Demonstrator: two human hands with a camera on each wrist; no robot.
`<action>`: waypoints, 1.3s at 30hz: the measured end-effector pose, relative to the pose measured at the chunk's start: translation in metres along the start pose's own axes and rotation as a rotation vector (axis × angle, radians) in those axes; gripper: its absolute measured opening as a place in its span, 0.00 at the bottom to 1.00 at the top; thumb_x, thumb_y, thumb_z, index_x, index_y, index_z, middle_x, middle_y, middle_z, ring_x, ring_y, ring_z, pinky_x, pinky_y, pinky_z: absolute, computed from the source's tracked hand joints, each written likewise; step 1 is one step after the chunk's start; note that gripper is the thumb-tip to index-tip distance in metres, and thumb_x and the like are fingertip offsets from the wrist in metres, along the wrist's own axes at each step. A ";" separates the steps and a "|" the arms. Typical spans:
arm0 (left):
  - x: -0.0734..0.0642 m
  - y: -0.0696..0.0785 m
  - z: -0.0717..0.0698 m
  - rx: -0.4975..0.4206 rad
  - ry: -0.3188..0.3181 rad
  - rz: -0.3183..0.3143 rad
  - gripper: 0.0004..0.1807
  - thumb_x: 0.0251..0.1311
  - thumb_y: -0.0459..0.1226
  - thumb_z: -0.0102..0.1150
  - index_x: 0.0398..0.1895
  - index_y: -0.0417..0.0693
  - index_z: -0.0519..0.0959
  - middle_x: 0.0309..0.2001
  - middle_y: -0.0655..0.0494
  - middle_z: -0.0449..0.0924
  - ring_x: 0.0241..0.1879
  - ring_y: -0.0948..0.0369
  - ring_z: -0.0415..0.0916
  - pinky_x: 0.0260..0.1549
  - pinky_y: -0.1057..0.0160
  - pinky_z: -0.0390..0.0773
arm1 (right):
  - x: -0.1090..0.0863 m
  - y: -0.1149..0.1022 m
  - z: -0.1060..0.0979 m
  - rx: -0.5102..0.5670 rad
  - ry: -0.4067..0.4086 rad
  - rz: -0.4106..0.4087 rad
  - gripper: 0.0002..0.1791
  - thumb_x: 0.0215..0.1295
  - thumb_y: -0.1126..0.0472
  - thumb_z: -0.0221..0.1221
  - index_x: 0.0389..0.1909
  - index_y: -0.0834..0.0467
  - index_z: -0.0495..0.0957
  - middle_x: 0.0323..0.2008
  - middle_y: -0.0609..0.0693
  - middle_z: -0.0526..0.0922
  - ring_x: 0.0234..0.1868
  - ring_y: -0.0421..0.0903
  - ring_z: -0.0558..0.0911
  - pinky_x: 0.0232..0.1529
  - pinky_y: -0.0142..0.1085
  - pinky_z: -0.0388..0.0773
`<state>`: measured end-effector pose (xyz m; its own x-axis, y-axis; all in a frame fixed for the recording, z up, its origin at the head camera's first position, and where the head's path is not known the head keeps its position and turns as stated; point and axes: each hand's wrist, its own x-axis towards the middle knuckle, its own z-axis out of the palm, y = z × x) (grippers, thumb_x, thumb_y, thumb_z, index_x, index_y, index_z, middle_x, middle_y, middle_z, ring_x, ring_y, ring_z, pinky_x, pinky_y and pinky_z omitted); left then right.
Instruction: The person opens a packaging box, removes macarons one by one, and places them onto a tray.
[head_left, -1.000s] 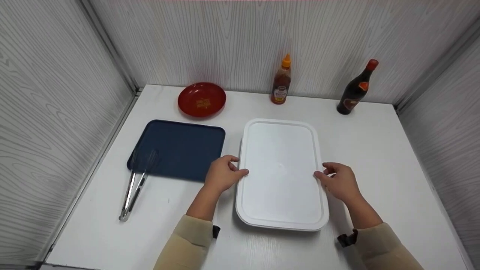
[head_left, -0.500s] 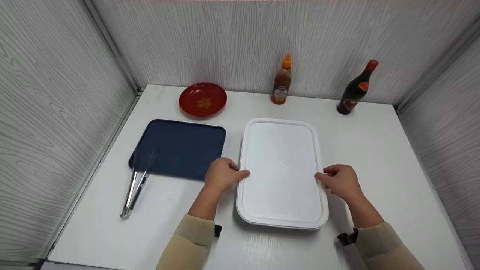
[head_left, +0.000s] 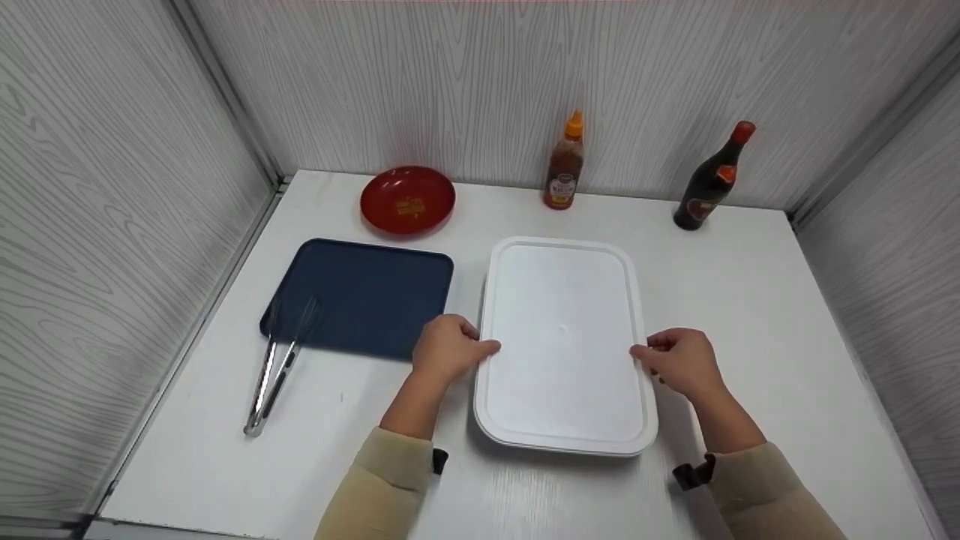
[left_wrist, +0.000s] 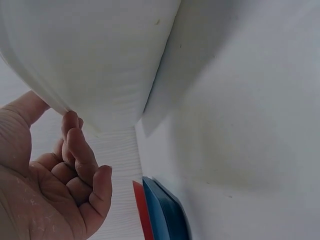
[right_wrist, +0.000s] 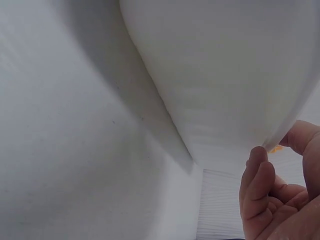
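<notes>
A white rectangular box with a flat lid [head_left: 562, 330] rests on the table in front of me. My left hand [head_left: 448, 346] pinches the lid's rim on the left side, thumb on top and fingertips beneath. On the opposite side, my right hand [head_left: 681, 360] pinches the rim the same way. In the left wrist view, the box's side wall [left_wrist: 100, 60] drops to the tabletop below the curled fingers. The right wrist view shows the other wall [right_wrist: 215, 75], also down on the table. The box's contents are hidden under the lid.
Left of the box lies a dark blue tray [head_left: 360, 296], with metal tongs [head_left: 266, 382] resting partly on it. A red plate [head_left: 409, 201] is behind the tray. At the back stand a sauce bottle [head_left: 562, 172] with an orange cap and a dark bottle [head_left: 709, 187] with a red top.
The left fingers have closed in on the lid's rim since one second ago, and the right hand has shifted slightly toward me. The lidded box has stayed in place.
</notes>
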<state>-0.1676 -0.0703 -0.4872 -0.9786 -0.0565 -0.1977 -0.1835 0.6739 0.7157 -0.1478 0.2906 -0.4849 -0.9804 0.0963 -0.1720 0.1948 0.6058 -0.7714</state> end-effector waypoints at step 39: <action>-0.006 0.065 0.015 -0.025 -0.034 0.187 0.14 0.63 0.50 0.73 0.39 0.48 0.87 0.35 0.59 0.88 0.37 0.59 0.84 0.39 0.55 0.83 | -0.009 0.014 -0.062 -0.119 0.093 -0.057 0.25 0.73 0.56 0.65 0.55 0.76 0.80 0.45 0.66 0.84 0.40 0.51 0.83 0.33 0.33 0.80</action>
<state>-0.1720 -0.0150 -0.4491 -0.9923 0.0935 -0.0818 -0.0012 0.6514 0.7587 -0.1379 0.3469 -0.4563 -0.9893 0.1286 -0.0688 0.1397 0.7008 -0.6995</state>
